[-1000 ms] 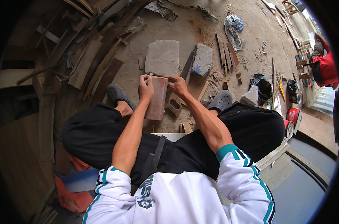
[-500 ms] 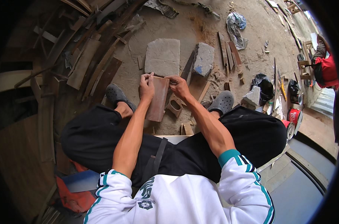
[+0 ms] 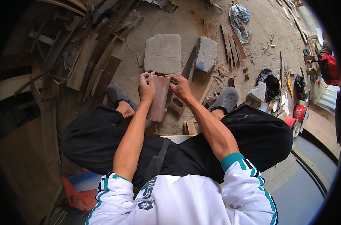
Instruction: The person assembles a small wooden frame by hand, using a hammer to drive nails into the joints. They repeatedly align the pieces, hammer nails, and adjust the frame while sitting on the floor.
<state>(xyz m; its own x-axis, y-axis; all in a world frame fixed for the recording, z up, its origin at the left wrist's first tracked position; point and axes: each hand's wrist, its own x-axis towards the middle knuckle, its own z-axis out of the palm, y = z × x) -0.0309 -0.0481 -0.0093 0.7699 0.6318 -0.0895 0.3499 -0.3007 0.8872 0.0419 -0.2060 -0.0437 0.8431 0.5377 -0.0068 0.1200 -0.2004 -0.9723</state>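
A reddish-brown wooden board [image 3: 158, 100] is held up between my hands over the ground, its narrow far end toward the concrete block. My left hand [image 3: 146, 87] is closed on the far left corner, thumb and fingers pinching the edge. At the far right corner, my right hand [image 3: 179, 86] is closed too, its fingertips on the edge. Just beyond the board lies a flat grey concrete block [image 3: 163, 52]. Beside my right wrist, a small wooden piece with an oval hole [image 3: 176, 105] rests partly behind the board.
A handsaw [image 3: 189, 65] leans by a rough grey stone block [image 3: 206, 54]. Wood scraps pile up along the left [image 3: 82, 65]; several strips [image 3: 230, 45] lie at the right. Farther right are a black plastic bag [image 3: 270, 82], red cans [image 3: 300, 112] and a red bag [image 3: 330, 69].
The view has shifted slightly, so the blocks and scraps sit a little differently in the picture. Both hands keep their hold on the board, which has barely moved.
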